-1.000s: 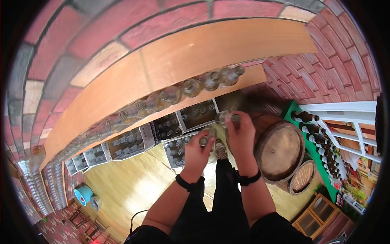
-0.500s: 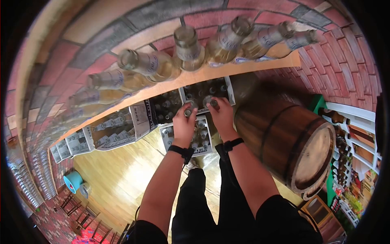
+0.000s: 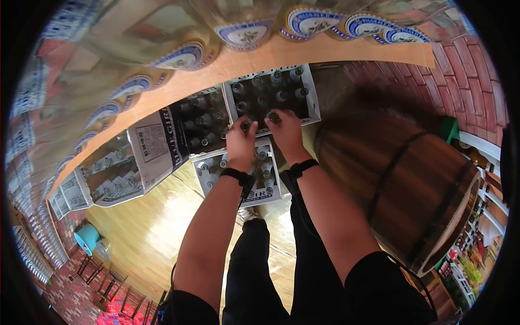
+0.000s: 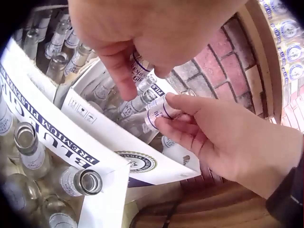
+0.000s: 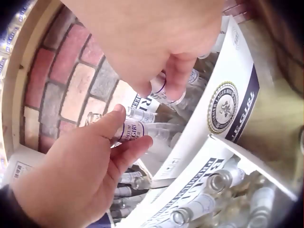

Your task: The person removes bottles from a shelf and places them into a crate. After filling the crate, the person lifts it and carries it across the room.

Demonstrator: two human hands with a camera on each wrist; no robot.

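My left hand [image 3: 241, 143] grips a clear glass bottle [image 5: 129, 130] by its labelled neck. My right hand [image 3: 287, 138] holds a second clear bottle [image 5: 159, 86] by the neck. Both bottles point down into a white Blue Girl beer carton [image 3: 313, 105], at its near edge. Other bottles [image 3: 281, 96] stand inside that carton, their mouths upward. In the left wrist view, the lower part of the right hand's bottle [image 4: 159, 113] goes down among the bottles there.
A nearer white carton [image 3: 277, 168] of bottles stands in front of my feet. More cartons [image 3: 154, 143] line the left under a wooden shelf [image 3: 325, 54] carrying labelled bottles. A wooden barrel [image 3: 390, 173] stands close on the right. A blue bucket [image 3: 86, 237] sits far left.
Both hands have lowered with their bottles to the far carton below the shelf. The view has dipped forward, so the shelf bottles loom larger and the cartons look closer.
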